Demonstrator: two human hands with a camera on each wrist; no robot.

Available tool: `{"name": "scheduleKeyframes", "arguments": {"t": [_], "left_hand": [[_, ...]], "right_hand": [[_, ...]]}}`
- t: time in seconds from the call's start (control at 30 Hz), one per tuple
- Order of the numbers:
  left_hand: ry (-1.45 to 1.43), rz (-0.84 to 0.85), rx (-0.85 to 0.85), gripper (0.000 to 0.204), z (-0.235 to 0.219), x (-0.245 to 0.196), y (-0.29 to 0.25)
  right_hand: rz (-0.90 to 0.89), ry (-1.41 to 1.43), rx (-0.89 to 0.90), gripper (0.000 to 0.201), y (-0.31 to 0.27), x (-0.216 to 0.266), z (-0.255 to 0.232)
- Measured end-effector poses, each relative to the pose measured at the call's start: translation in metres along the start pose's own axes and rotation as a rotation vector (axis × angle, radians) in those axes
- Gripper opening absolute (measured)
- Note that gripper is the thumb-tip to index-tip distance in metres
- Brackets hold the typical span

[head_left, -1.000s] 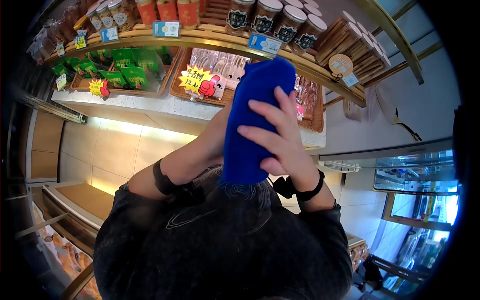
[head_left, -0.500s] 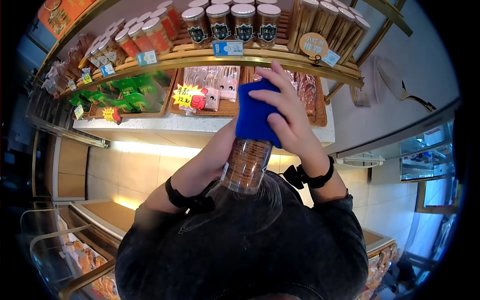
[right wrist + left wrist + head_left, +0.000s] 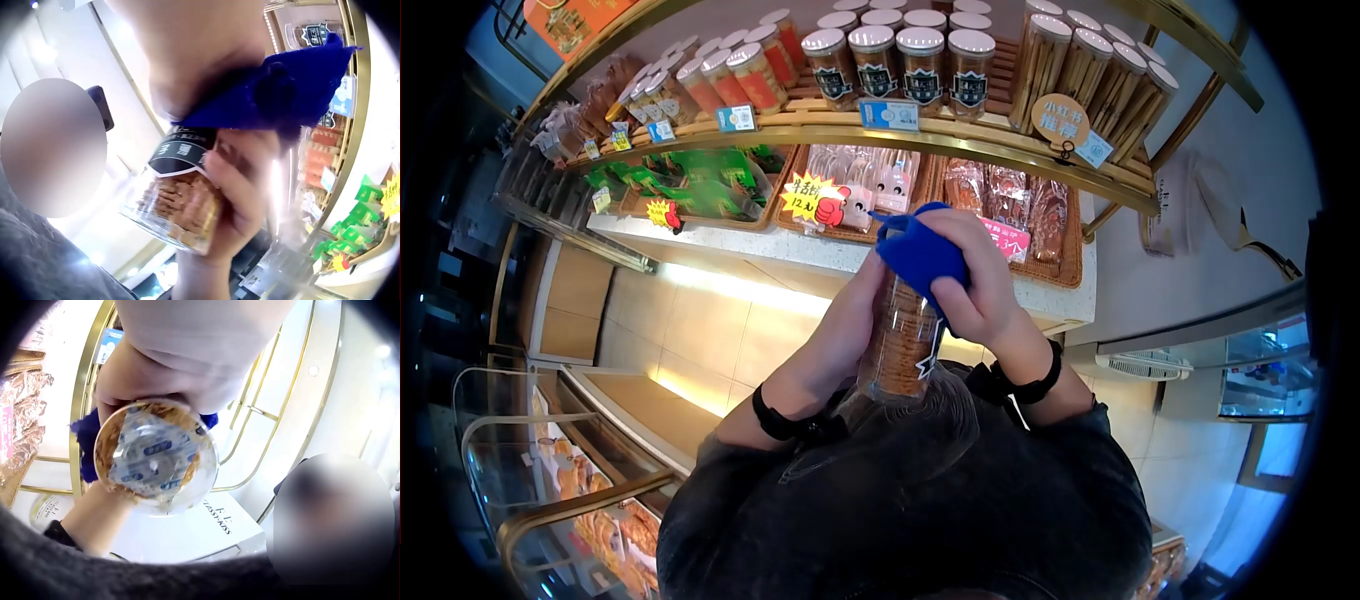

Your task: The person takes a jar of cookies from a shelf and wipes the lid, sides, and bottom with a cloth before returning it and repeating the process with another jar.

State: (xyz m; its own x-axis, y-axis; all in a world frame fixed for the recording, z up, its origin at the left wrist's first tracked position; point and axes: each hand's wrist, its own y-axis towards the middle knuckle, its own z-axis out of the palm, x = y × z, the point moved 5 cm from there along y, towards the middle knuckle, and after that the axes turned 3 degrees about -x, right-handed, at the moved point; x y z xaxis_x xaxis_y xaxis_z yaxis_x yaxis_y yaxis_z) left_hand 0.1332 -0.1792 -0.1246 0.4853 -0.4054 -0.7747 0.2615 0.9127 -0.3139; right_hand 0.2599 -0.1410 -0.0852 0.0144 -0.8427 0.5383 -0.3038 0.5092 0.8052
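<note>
A clear jar (image 3: pixel 897 345) of stacked brown biscuits is held tilted in front of the chest, its bottom end toward the body. My left hand (image 3: pixel 858 315) grips the jar's side, its fingers (image 3: pixel 232 187) curled around it just below a black label (image 3: pixel 181 153) in the right wrist view. My right hand (image 3: pixel 985 275) holds a blue cloth (image 3: pixel 918 258) wrapped over the jar's upper end, thumb pressing along the near side. That end is hidden under the cloth. In the left wrist view, the jar's round base (image 3: pixel 156 459) shows a white-and-blue packet inside.
Ahead, a wooden shelf (image 3: pixel 800 118) with a brass edge bears several lidded jars (image 3: pixel 922 65). Below it, wicker baskets (image 3: pixel 1055 270) of packaged goods stand on a speckled white counter (image 3: pixel 750 248). A glass display case (image 3: pixel 530 440) stands at lower left; a metal utensil (image 3: pixel 1250 238) lies at right.
The cloth, spread over the whole jar at first, has drawn up into a bunch at its upper end, uncovering the biscuits. My right hand has closed more tightly around it and moved lower.
</note>
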Motion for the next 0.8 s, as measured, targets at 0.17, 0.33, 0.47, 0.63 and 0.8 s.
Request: {"name": "scheduleKeyframes", "arguments": {"t": [0.17, 0.33, 0.47, 0.63, 0.8], "left_hand": [[0.068, -0.013, 0.045, 0.060, -0.017, 0.009, 0.008], [-0.173, -0.058, 0.281, 0.062, -0.013, -0.016, 0.002], [-0.095, -0.053, 0.137, 0.067, -0.032, -0.021, 0.003], [0.166, -0.028, 0.152, 0.064, -0.042, -0.046, -0.001], [-0.010, -0.085, 0.168, 0.054, -0.069, -0.060, 0.007]], "right_hand": [[0.519, 0.336, -0.162, 0.025, -0.010, -0.029, 0.014], [0.225, 0.269, -0.288, 0.031, -0.010, -0.028, 0.019], [0.003, -0.125, -0.189, 0.038, -0.009, -0.011, 0.022], [-0.320, -0.448, -0.013, 0.038, 0.007, 0.017, 0.046], [-0.217, -0.495, -0.077, 0.032, 0.031, 0.004, 0.061]]}}
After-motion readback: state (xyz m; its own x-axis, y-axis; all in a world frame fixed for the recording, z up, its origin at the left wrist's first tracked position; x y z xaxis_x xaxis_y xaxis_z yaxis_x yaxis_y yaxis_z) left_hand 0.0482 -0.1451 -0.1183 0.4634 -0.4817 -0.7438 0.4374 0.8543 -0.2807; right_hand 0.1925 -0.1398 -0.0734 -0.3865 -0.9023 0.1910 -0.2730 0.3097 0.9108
